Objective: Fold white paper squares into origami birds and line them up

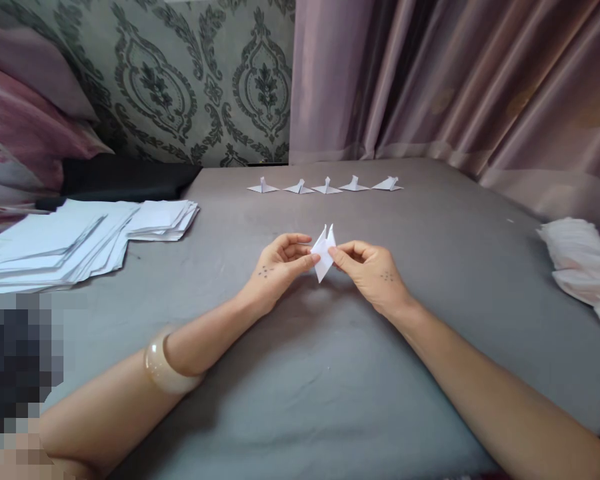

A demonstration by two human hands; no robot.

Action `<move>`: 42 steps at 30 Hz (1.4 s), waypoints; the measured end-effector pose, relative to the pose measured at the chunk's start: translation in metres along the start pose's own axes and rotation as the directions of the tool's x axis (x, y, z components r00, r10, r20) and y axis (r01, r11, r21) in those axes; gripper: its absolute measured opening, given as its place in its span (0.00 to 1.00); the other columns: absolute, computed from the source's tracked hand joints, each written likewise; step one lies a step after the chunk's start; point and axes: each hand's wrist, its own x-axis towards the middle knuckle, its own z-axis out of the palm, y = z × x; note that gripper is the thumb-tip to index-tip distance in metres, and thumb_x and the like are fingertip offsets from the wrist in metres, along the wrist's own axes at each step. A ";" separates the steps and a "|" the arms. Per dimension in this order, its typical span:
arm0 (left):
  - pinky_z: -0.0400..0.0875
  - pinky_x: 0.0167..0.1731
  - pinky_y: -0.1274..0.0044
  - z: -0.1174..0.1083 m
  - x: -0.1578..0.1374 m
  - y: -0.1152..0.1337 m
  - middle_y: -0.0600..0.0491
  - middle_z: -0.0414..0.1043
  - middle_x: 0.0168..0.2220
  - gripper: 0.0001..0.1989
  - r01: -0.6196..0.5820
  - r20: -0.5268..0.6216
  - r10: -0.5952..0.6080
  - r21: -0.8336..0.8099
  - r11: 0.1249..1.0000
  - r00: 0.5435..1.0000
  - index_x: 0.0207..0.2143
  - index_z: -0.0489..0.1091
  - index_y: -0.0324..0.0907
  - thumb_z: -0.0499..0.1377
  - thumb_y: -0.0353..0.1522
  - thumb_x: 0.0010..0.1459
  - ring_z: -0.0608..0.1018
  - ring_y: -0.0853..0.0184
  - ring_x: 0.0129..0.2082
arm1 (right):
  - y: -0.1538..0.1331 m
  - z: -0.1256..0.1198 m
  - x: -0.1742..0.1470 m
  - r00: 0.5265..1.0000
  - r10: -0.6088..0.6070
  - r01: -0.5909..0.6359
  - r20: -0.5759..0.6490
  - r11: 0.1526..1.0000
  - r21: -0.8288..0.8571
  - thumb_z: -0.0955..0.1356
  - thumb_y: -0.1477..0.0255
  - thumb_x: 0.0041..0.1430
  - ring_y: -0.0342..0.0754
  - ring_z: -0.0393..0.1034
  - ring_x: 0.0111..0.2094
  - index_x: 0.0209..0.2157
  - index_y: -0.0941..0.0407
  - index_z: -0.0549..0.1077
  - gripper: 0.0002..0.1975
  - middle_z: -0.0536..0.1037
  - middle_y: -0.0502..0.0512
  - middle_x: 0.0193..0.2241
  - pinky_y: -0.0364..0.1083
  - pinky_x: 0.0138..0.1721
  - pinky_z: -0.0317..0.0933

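Note:
A small folded white paper piece [323,257] is held up between my two hands, above the grey cloth surface. Two narrow points stick up at its top, and a single point faces down. My left hand [283,267] pinches its left edge between thumb and fingers. On the opposite edge, my right hand [370,267] grips it with the thumb in front and the fingers curled behind. Those rear fingertips are partly hidden. Farther back, several folded paper birds [327,188] stand in a row with wings spread.
Stacks of white paper sheets [40,243] lie at the left, with smaller squares [163,217] beside them. A black cloth [125,177] is behind the stacks. Crumpled white material [575,257] sits at the right edge. Purple curtains [340,80] and a patterned wall [200,80] border the back.

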 end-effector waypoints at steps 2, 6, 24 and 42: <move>0.68 0.37 0.76 0.001 -0.001 0.000 0.54 0.74 0.32 0.16 -0.031 -0.021 0.032 0.030 0.999 0.999 0.37 0.70 0.38 0.69 0.30 0.45 0.75 0.70 0.33 | 0.001 0.001 -0.001 0.999 -0.032 0.030 -0.032 0.998 -0.053 0.71 0.59 0.50 0.44 0.67 0.27 0.27 0.56 0.76 0.14 0.77 0.51 0.25 0.45 0.31 0.61; 0.68 0.35 0.78 0.002 -0.003 0.000 0.54 0.73 0.30 0.13 -0.053 -0.031 0.055 0.073 0.996 0.998 0.33 0.70 0.37 0.68 0.31 0.46 0.74 0.71 0.31 | 0.000 0.004 -0.003 0.997 -0.057 0.051 -0.058 0.993 -0.109 0.71 0.61 0.51 0.44 0.68 0.27 0.26 0.56 0.75 0.12 0.77 0.51 0.25 0.45 0.31 0.61; 0.67 0.32 0.77 -0.015 0.016 -0.013 0.53 0.75 0.28 0.09 -0.045 0.010 0.046 0.476 0.878 0.999 0.37 0.68 0.38 0.61 0.30 0.52 0.75 0.70 0.29 | 0.013 0.007 0.004 0.998 -0.019 0.044 0.053 0.845 -0.532 0.65 0.64 0.57 0.46 0.70 0.29 0.30 0.55 0.77 0.12 0.80 0.52 0.28 0.45 0.32 0.59; 0.68 0.46 0.71 -0.041 0.025 -0.006 0.45 0.71 0.44 0.16 -0.651 0.631 0.162 0.724 0.229 0.759 0.43 0.72 0.37 0.48 0.22 0.57 0.73 0.63 0.43 | 0.014 -0.003 0.021 0.915 -0.112 0.362 0.388 0.657 -0.662 0.64 0.71 0.59 0.43 0.67 0.33 0.43 0.52 0.76 0.13 0.73 0.53 0.37 0.44 0.38 0.60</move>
